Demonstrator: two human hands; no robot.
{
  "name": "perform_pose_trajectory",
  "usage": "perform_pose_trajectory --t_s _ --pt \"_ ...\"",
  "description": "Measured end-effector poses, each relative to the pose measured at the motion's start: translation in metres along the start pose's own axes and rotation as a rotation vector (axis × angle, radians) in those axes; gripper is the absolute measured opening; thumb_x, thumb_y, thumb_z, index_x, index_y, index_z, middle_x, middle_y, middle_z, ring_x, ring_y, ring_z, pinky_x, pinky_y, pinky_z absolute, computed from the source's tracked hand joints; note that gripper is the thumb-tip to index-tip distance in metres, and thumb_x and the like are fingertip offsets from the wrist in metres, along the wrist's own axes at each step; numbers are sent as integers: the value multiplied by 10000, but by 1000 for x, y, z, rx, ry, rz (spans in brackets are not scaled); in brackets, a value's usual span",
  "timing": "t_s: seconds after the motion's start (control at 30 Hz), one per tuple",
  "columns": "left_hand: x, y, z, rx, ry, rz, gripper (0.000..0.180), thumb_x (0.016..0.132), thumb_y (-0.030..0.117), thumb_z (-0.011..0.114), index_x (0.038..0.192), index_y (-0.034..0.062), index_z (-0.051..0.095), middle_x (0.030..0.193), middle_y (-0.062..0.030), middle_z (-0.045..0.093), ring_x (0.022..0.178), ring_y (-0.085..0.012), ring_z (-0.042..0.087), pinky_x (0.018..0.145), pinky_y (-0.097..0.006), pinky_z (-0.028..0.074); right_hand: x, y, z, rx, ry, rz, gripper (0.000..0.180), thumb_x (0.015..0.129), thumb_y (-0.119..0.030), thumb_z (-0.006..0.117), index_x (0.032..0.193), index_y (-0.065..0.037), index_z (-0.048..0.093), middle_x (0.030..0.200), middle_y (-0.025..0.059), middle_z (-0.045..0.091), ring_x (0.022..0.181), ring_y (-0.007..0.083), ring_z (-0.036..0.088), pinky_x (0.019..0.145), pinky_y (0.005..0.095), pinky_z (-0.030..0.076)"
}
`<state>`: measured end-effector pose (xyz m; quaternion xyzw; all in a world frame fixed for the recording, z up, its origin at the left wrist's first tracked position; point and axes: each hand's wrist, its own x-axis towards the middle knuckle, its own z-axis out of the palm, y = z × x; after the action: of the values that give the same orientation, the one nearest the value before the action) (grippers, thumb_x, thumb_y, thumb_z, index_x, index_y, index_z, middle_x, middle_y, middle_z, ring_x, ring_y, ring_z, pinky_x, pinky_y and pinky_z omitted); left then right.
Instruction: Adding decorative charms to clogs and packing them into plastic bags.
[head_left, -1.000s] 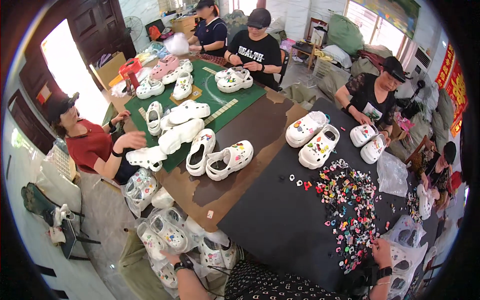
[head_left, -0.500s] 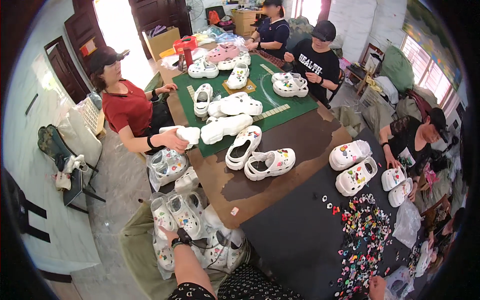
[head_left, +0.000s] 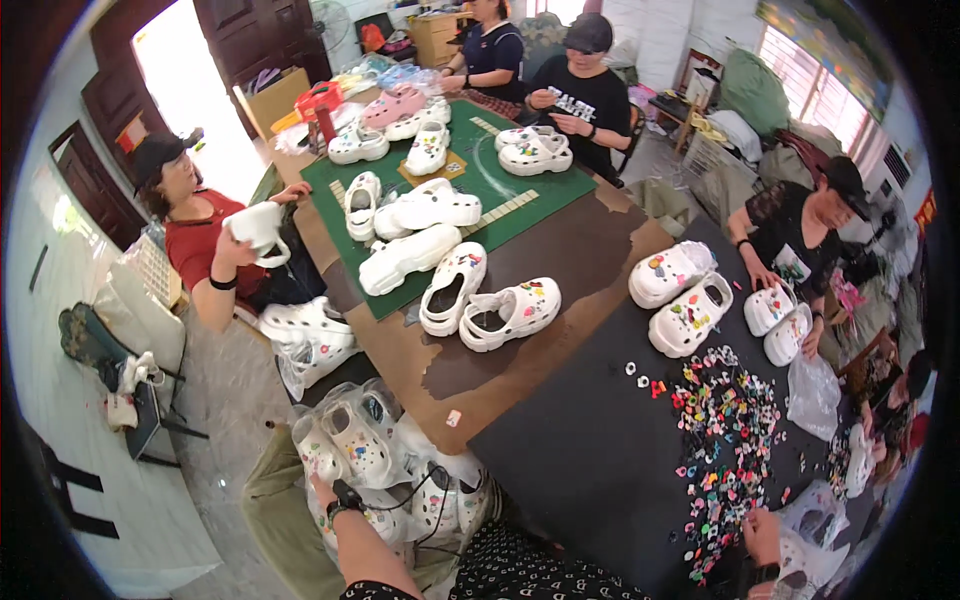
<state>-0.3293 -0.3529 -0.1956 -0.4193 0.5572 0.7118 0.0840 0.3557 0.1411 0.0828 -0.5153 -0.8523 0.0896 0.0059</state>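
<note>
A pair of white clogs with charms (head_left: 362, 448), wrapped in clear plastic, lies on top of the pile low at the left. My left hand (head_left: 325, 492) is at its lower edge, the fingers partly hidden against the wrap and apparently gripping it. At the lower right my right hand (head_left: 763, 532) is closed, its fingers curled; whatever it may hold is hidden. It is beside a spread of small colourful shoe charms (head_left: 725, 440) on the black table (head_left: 590, 460). A clear plastic bag with white clogs (head_left: 815, 520) lies just to its right.
Several white clogs (head_left: 512, 312) stand on the brown table and its green mat (head_left: 330, 205). A person in red (head_left: 195, 235) at the left holds a white clog (head_left: 258, 228). Other people sit around the tables. A dark cord (head_left: 432, 500) crosses the pile.
The view has shifted. The person in red has lifted a white clog from the table edge toward themselves. My left hand stays at the bagged clogs; more of my right hand shows beside the charms.
</note>
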Motion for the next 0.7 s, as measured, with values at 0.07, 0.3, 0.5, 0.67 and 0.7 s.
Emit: perform_pose_trajectory --t_s 0.07,0.3,0.5,0.67,0.7 --pt "-14 4 -16 423 -7 351 515 900 420 531 1245 37 546 1167 -121 606 991 -261 597 862 -378 479 2 -7 1 56 -9 24 162 763 -111 637 895 -19 613 832 170 618 796 364 599 726 432 469" --pt "-71 56 -72 261 -228 621 606 890 339 536 1366 3 369 1289 -158 473 1165 -267 484 980 -374 396 2 -32 -6 143 -29 -6 231 792 -169 626 974 -28 639 902 167 639 898 353 604 794 429 472" --pt "-190 124 -37 343 -526 782 648 866 389 572 1354 6 383 1293 -144 467 1179 -266 483 972 -363 396 16 -63 -3 252 -68 -105 190 854 -199 589 947 -39 631 872 157 629 869 351 602 758 432 480" --pt "-254 143 -28 476 -829 1111 631 862 406 574 1330 13 416 1272 -134 492 1165 -276 498 964 -357 400 2 -68 2 340 8 -200 209 846 -183 611 986 -29 614 919 154 621 896 345 594 786 425 476" --pt "-267 146 -27 497 -887 1177 628 861 409 574 1325 14 423 1267 -132 497 1163 -278 501 962 -356 401 0 -66 7 347 -5 -215 212 855 -188 590 992 -29 612 925 157 618 902 343 590 795 427 475"
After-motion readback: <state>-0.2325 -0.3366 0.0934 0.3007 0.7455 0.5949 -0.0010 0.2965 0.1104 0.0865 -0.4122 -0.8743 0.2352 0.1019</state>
